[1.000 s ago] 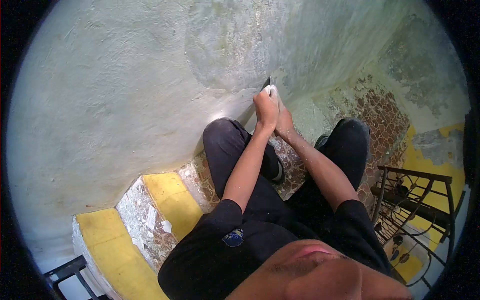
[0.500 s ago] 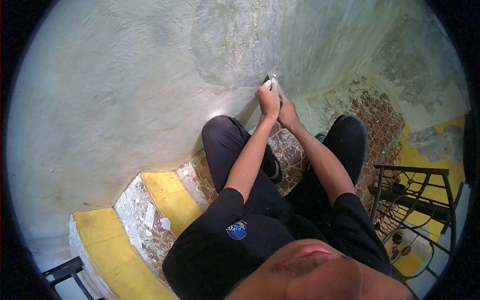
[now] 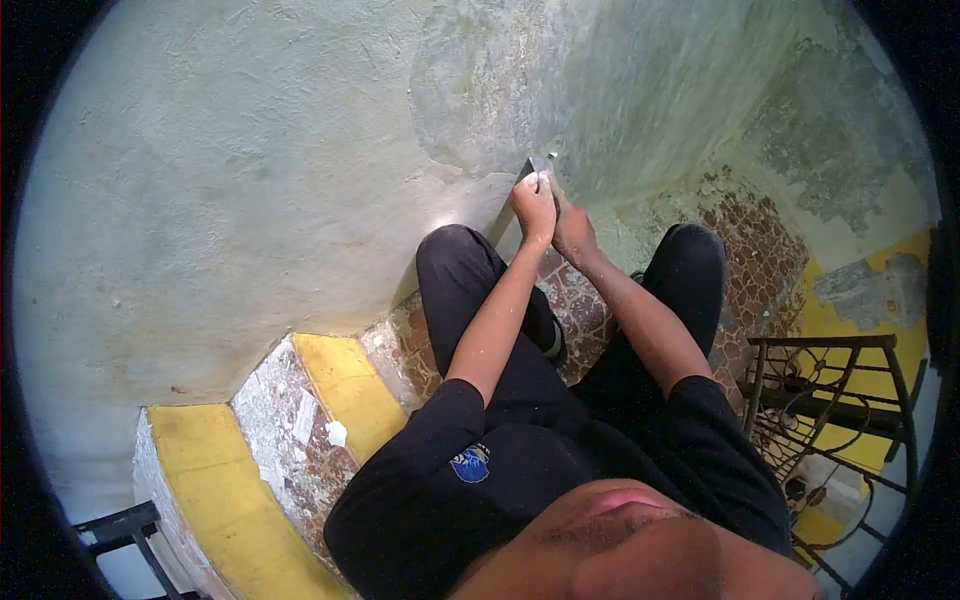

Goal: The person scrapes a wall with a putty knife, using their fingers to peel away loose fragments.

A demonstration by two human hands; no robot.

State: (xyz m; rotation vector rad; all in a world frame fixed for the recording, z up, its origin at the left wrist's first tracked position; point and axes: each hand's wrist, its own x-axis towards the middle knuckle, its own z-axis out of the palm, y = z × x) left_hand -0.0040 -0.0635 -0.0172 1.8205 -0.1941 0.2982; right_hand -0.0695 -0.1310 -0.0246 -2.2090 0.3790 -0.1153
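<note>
Both of my hands are closed on a scraper, whose dark flat blade shows just beyond the fingers, against the wall. My left hand grips close to the blade, with white dust on its fingertips. My right hand is closed behind and to the right of it; the handle is mostly hidden in the hands. Near the blade, the pale coating ends in a ragged edge around a greyer bare patch. A small white chip shows just past the blade.
Yellow-edged steps descend at lower left, with paint flakes on them. Brown patterned tiles strewn with debris lie beyond my bent knees. A black metal railing stands at right, and another dark metal bar at lower left.
The scraper and my hands have shifted slightly down in view, and more of the blade shows. A white chip now appears apart from the blade. The whole view has moved a little.
</note>
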